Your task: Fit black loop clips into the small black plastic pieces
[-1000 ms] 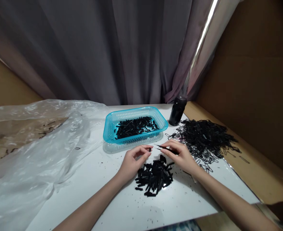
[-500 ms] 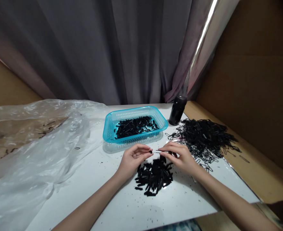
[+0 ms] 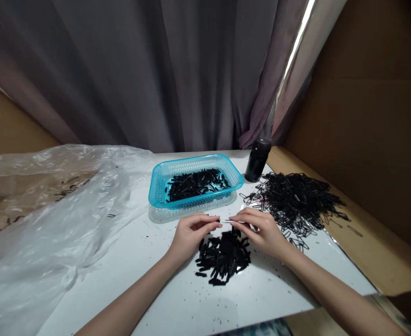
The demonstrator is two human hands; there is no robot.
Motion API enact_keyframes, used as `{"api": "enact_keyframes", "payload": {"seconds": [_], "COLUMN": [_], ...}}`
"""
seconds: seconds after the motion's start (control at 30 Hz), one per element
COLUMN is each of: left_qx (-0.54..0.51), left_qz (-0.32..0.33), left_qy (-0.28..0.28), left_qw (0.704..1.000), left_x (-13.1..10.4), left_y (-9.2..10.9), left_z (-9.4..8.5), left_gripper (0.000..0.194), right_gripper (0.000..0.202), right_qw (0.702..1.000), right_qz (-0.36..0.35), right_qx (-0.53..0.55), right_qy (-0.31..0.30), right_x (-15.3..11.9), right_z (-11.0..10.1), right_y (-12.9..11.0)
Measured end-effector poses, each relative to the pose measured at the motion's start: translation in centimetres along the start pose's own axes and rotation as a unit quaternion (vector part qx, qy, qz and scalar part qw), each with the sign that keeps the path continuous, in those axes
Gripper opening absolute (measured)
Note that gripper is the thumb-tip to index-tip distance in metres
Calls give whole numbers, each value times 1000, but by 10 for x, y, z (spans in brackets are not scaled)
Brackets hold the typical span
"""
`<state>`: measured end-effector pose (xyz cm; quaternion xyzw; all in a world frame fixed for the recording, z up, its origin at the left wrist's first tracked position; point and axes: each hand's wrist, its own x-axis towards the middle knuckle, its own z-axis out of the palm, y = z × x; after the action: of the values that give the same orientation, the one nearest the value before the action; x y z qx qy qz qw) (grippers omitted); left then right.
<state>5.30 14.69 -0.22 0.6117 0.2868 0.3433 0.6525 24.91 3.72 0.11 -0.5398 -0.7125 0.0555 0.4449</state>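
Note:
My left hand (image 3: pixel 191 232) pinches a small black piece at its fingertips. My right hand (image 3: pixel 261 229) pinches a thin black wire clip (image 3: pixel 226 221), whose tip meets the left fingertips. Both hands hover just above a heap of short black pieces (image 3: pixel 224 255) on the white sheet (image 3: pixel 177 284). Behind the hands stands a blue basket (image 3: pixel 158 186) holding more black pieces. Right of my right hand lies a big tangle of black wire clips (image 3: pixel 296 198).
A black bottle (image 3: pixel 257 161) stands behind the tangle, beside the basket. Crumpled clear plastic (image 3: pixel 51 214) covers the left side. Grey curtain hangs at the back; brown cardboard walls stand right and left. Black specks dot the sheet.
My hands have drawn closer together, so the clip's tip now reaches my left fingertips. Everything else has stayed put.

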Motion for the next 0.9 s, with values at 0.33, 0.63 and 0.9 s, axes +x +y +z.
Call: {"api": "enact_keyframes", "payload": {"seconds": [0.33, 0.63, 0.9], "left_qx": [20, 25, 17], "left_qz": [15, 19, 5], "left_qy": [-12, -16, -20], "left_qw": [1000, 999, 1000], "left_x": [-1, -1, 0], "left_y": [-4, -5, -5], "left_z": [-3, -2, -2], "left_gripper": [21, 17, 18], "right_gripper": [18, 20, 21], "right_qw": [1000, 996, 998], "right_qz": [-12, -35, -20], "right_qx": [-20, -84, -66], "right_qy": [-7, -15, -1], "right_x": [1, -1, -3], "right_z": [-1, -1, -1], "right_y": [-1, 1, -5]}}
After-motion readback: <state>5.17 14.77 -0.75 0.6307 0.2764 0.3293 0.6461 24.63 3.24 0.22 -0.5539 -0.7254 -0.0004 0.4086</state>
